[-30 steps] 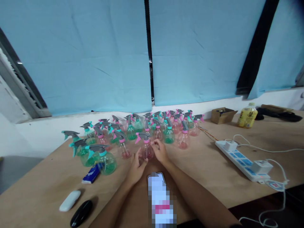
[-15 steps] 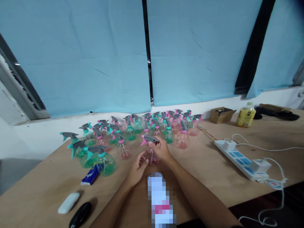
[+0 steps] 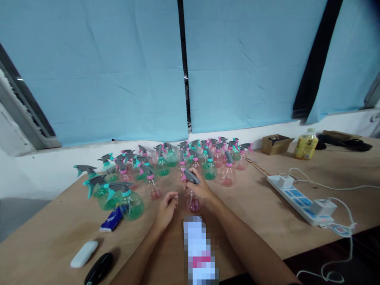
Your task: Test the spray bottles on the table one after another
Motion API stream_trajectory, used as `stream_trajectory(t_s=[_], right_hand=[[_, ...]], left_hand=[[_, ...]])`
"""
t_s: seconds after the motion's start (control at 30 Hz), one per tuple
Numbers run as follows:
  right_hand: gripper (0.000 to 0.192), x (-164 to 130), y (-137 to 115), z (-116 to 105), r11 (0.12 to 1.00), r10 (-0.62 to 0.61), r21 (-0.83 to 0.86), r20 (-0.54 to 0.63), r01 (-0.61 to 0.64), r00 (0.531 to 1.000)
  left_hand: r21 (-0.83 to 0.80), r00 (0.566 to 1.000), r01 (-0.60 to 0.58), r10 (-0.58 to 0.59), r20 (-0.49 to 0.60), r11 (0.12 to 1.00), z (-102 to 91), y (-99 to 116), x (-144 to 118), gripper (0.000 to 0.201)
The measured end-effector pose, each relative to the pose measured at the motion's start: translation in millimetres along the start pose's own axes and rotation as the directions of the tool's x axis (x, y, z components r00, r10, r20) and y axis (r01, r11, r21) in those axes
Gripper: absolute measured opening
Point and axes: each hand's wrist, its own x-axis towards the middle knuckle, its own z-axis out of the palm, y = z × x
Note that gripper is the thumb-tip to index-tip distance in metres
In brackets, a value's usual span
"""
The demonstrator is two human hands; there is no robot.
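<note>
My right hand (image 3: 199,185) is wrapped round the neck of a clear pink spray bottle (image 3: 194,201), just below its grey head with the pink trigger. The bottle is upright, its pink trigger pointing left. To its left, apart from it, my left hand (image 3: 166,206) is open with loosely bent fingers and nothing in them. Close to that hand stands another pink spray bottle (image 3: 154,189). Several more pink and green spray bottles fill the table behind, among them a green one (image 3: 133,205) at the left and a pink one (image 3: 228,176) at the right.
A blurred-out phone (image 3: 197,245) lies in front of me. At the left are a blue packet (image 3: 112,219), a white case (image 3: 84,253) and a black rounded object (image 3: 99,268). At the right are a power strip (image 3: 301,202), a cardboard box (image 3: 276,145) and a yellow drink bottle (image 3: 306,145).
My left hand has drawn back left, away from the bottle. In my right hand the bottle's spray head has turned, and my fingers have moved round it.
</note>
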Motion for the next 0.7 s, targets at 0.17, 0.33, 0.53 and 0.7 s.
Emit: stream_trajectory(t_s=[0.17,0.33,0.53,0.7], right_hand=[[0.026,7,5,-4,1.0,0.026,0.002,0.051,-0.027,0.998],[0.023,10,9,-2,0.997,0.072,0.026,0.063,-0.074,0.995],[0.026,12,-9,10,0.985,0.05,0.152,0.214,-0.084,0.975],[0.03,11,-6,13,0.981,0.105,0.143,0.181,-0.131,0.978]], left_hand=[[-0.004,0.999,0.031,-0.031,0.014,1.0,0.5,2,-1,0.034],[-0.001,0.998,0.063,-0.063,0.024,0.998,1.6,8,-2,0.036],[0.011,0.997,0.056,-0.056,0.062,0.998,1.6,6,-2,0.03],[0.033,0.996,0.055,-0.057,0.074,0.998,1.6,6,-2,0.029]])
